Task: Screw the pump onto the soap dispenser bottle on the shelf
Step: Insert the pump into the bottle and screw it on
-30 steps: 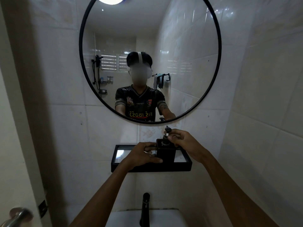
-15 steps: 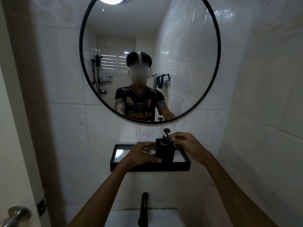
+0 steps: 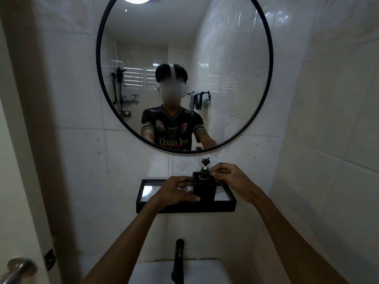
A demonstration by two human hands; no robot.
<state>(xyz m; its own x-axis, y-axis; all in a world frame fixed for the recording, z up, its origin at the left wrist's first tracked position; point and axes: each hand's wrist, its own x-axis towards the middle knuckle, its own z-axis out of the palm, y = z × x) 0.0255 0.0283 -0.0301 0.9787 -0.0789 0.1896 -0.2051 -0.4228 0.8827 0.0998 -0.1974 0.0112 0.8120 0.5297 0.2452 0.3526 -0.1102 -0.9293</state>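
Observation:
A square black soap dispenser bottle [image 3: 204,189] stands upright on a black-framed wall shelf [image 3: 185,208] with a mirrored floor. The black pump [image 3: 205,169] sits upright in the bottle's neck, its head sticking up with a short white stem below it. My left hand [image 3: 174,191] wraps around the bottle's left side, thumb across its front near the base. My right hand [image 3: 231,179] comes in from the right, and its fingertips pinch the pump's collar at the top of the bottle.
A round black-framed mirror [image 3: 266,99] hangs on the tiled wall above the shelf. Below the shelf a black faucet [image 3: 178,261] rises from a white basin [image 3: 205,271]. A tiled side wall stands close on the right. A metal door handle [image 3: 18,269] shows at lower left.
The pump has gone from tilted, under my right hand's fingers, to upright and seated in the neck. My right hand's fingers have slid down to the collar. My left hand stays on the bottle.

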